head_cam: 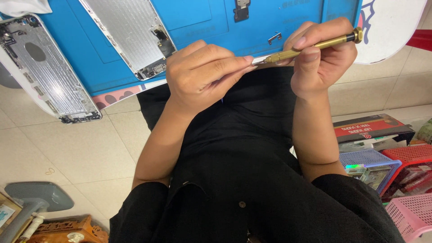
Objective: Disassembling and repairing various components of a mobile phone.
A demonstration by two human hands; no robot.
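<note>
My right hand [317,54] grips a slim brass-coloured precision screwdriver [315,45], its tip pointing left. My left hand [202,74] pinches at that tip with thumb and forefinger; whatever sits between the fingertips is too small to make out. Both hands hover over my black-clad lap, just off the edge of a blue work mat [202,27]. On the mat lie two opened silver phone back housings, one [130,33] near my left hand and another [45,72] hanging over the table edge at the left.
A small metal bracket [274,37] and a dark part [241,10] lie on the mat. On the tiled floor at the right stand blue [369,159], red [411,155] and pink [411,216] plastic baskets and a dark box [371,128]. A grey stand base [38,198] is at the lower left.
</note>
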